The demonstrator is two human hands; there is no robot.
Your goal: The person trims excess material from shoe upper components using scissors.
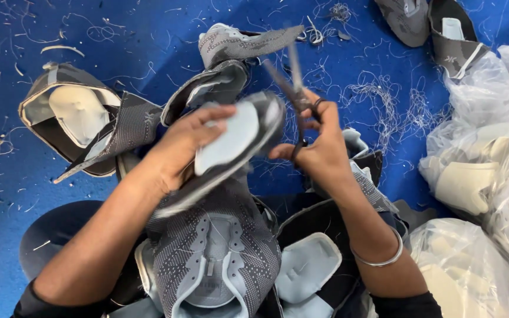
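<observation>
Hands first: left hand [187, 144] is clamped round a grey knitted shoe upper with a pale blue padded lining [237, 138], thumb laid on the lining, fingers beneath, turning the piece lining-side up. Right hand [319, 150] is closed through the loops of a pair of dark metal scissors [293, 88]; blades parted, tips pointing up and away from me, just beside the right edge of the held upper. Silver bangle [384, 256] on the right wrist.

My reading: trimming step, loose threads at the upper's edge. Blades look apart from the fabric, not biting. Next move, as I judge it, calls for bringing the open blades to the stray thread along the rim without nicking the knit, left hand holding the edge taut.

Held upper sits between both hands, centre of view, above a stack of similar grey-and-pale-blue uppers [216, 259] in the lap. Another opened upper [78, 118] lies left on the blue surface [7, 194], well apart. White thread clippings [384, 100] litter that surface. Clear plastic bags of pale parts [490, 165] at right.
</observation>
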